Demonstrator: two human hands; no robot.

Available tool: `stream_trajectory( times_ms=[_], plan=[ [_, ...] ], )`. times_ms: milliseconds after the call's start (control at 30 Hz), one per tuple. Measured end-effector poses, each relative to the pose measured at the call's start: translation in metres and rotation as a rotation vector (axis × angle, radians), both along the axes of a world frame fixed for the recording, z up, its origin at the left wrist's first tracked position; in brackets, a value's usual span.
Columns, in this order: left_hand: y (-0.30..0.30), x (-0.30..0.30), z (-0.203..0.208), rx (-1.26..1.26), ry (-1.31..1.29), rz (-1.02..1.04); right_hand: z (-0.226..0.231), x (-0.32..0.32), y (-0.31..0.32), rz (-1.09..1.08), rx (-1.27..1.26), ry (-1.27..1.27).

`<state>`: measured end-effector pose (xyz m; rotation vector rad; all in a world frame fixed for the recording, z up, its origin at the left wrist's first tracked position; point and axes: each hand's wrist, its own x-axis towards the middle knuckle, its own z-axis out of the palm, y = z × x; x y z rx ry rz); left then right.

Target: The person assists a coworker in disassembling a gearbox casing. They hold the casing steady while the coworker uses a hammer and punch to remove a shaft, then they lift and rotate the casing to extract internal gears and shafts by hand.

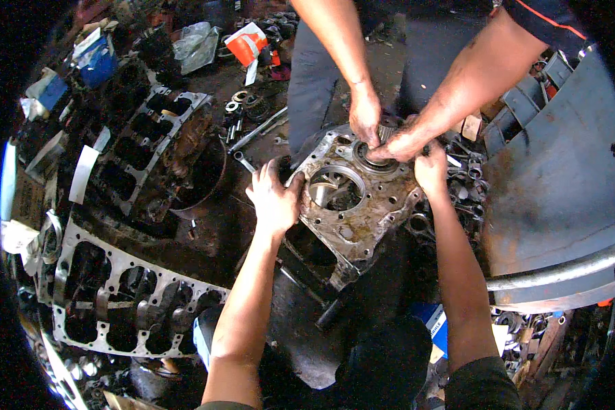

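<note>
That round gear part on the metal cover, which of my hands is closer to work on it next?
Probably your right hand: it is right beside the round gear part, next to the other person's hands. Your left hand rests on the metal cover's far edge.

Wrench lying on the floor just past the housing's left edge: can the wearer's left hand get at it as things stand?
Probably yes. The left hand rests on the left edge of the metal housing, and the wrench lies just beyond its fingertips with nothing between. The hand would have to let go of the housing.

Dim workshop light, brighter daylight from upper right, deep shadows below, fisheye bending and black corners, slightly soft.
</note>
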<state>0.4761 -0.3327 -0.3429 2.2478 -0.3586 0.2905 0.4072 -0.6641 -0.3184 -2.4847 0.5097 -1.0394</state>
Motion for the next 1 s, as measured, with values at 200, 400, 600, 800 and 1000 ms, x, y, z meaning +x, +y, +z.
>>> stream_trajectory(
  times_ms=[200, 400, 600, 800, 1000],
  plan=[
    [0.004, 0.006, -0.022, -0.037, 0.003, -0.048, 0.005, 0.001, 0.006, -0.024, -0.005, 0.009],
    [0.002, 0.007, -0.043, -0.072, -0.130, -0.001, 0.009, 0.004, 0.006, 0.049, -0.054, -0.010],
    [0.007, 0.006, -0.058, -0.938, 0.112, 0.179, 0.000, 0.005, -0.026, 0.131, -0.408, 0.077],
    [0.046, -0.020, -0.134, -0.947, 0.525, 0.579, -0.017, 0.028, -0.172, 0.047, -0.003, 0.095],
    [0.035, -0.032, -0.157, -0.826, 0.512, 0.495, -0.006, 0.026, -0.268, -0.060, 0.084, 0.125]
  ],
)
